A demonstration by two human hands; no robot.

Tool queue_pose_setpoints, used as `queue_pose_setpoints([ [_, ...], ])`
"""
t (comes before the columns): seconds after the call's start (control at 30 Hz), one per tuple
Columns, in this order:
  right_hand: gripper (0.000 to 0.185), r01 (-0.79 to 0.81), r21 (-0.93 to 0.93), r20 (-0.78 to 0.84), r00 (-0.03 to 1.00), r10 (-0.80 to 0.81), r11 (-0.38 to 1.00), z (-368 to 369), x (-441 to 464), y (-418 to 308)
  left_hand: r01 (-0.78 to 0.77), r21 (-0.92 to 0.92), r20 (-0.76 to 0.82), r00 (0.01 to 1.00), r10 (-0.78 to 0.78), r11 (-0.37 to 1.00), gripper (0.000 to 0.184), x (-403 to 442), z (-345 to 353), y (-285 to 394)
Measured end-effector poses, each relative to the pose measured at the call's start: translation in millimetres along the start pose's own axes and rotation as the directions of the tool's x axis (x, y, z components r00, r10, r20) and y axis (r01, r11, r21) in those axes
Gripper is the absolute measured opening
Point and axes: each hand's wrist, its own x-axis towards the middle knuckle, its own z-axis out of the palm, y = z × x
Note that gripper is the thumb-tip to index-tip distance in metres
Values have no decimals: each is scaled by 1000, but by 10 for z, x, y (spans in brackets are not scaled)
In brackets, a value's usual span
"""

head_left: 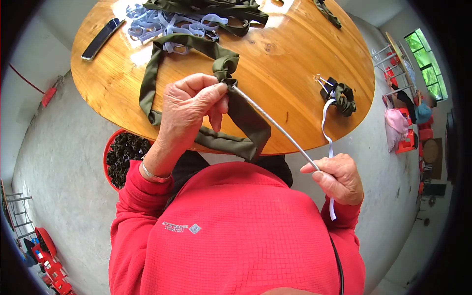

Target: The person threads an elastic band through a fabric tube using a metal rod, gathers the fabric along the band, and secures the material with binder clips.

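Note:
My left hand [194, 101] pinches the bunched end of an olive-green fabric tube [147, 83], which lies in a loose loop on the table's near side. A thin metal rod [275, 123] runs from that gathered cloth down to my right hand [339, 178], whose thumb and fingers are closed on its lower end. Whether the rod's far tip is inside the tube is hidden by cloth and fingers. A white elastic strip [324, 123] hangs from a binder clip [325, 87] at the table's right edge and passes behind my right hand. Gathered green fabric [345, 100] sits beside the clip.
On the round wooden table [290, 59] lie a heap of pale blue elastic strips [162, 23], more green fabric [211, 10] and a dark phone [102, 39]. Below its left edge stands a red basket [106, 164] of dark gathered pieces. Another person [422, 112] is at far right.

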Motion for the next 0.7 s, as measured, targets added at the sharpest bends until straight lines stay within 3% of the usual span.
queue_pose_setpoints([
  [0.23,15,-43,23,1,999,43,999,46,6,69,-63,164,27,998,60,984,12,-53,81,-27],
  [0.37,15,81,-8,-65,995,-81,997,103,61,112,-65,238,27,998,60,969,11,-105,125,-20],
  [0.53,27,14,-119,-128,991,-29,993,229,208,-16,-144,239,-6,989,150,960,12,-136,228,-101],
  [0.57,35,28,-95,-127,991,-40,995,257,234,7,-160,207,-32,985,170,965,13,-126,235,-69],
  [0.67,34,163,-99,-124,977,-175,982,289,276,12,-173,181,-40,982,183,968,13,-113,230,25],
  [0.7,35,136,-132,-56,988,-144,982,214,247,-15,-144,194,-44,987,155,970,13,-126,244,52],
])
